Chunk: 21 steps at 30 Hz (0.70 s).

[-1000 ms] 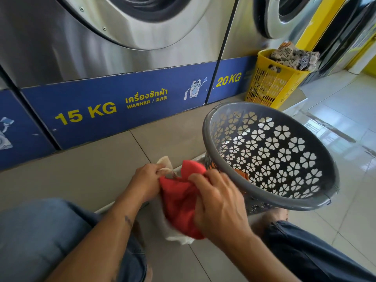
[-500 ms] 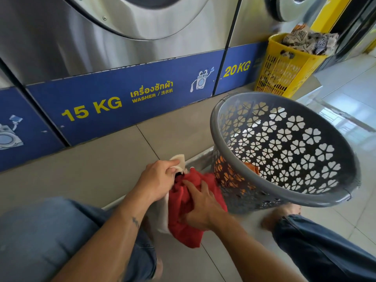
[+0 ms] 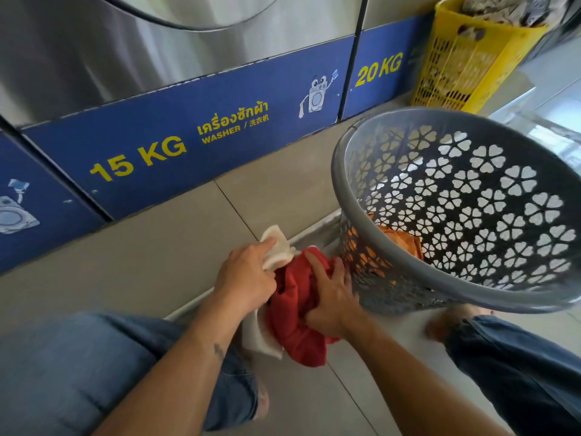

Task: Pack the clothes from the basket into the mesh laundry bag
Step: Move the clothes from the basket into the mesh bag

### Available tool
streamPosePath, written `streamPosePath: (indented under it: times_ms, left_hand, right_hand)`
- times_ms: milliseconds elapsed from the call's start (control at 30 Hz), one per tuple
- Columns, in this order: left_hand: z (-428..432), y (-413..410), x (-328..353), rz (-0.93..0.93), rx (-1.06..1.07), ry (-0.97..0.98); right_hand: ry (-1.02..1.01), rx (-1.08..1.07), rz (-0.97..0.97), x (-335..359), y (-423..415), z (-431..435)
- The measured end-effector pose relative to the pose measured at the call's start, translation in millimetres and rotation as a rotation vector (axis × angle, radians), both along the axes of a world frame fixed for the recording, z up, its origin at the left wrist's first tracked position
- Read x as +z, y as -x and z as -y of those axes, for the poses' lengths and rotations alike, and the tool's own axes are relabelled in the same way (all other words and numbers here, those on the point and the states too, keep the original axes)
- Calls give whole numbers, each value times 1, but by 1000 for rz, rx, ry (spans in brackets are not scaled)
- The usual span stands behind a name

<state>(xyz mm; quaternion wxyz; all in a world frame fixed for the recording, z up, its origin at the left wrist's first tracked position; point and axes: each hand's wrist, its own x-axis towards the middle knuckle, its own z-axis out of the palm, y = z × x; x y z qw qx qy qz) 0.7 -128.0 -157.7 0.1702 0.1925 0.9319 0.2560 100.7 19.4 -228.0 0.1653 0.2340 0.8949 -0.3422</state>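
Observation:
A grey plastic basket point(image 3: 503, 305) with flower-shaped holes stands tilted at the right, and an orange garment point(image 3: 399, 243) lies at its bottom. Between my knees hangs a white mesh laundry bag point(image 3: 261, 338). My left hand point(image 3: 245, 278) grips the bag's top edge point(image 3: 276, 247) and holds it up. My right hand point(image 3: 330, 297) is closed on a red garment point(image 3: 295, 332) and presses it against the bag's mouth. Much of the red cloth still bulges outside the bag.
Steel washing machines with blue panels point(image 3: 176, 143) line the wall behind a raised tiled step point(image 3: 157, 240). A yellow basket point(image 3: 465, 64) full of patterned laundry stands at the far right. My jeans-clad legs point(image 3: 78, 372) flank the bag on the floor tiles.
My right hand has slid lower on the red garment, pushing it down at the bag's mouth. The left hand has raised the bag's edge slightly. The view has shifted toward the basket.

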Motion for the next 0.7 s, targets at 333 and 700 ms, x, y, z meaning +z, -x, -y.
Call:
streamPosePath:
  times_ms: [333, 700]
  left_hand:
    - [-1, 0, -3, 156, 30, -67]
    - [1, -2, 21, 222, 36, -322]
  right_hand:
    - [61, -56, -174, 2, 0, 0]
    - [-255, 304, -261, 15, 2, 28]
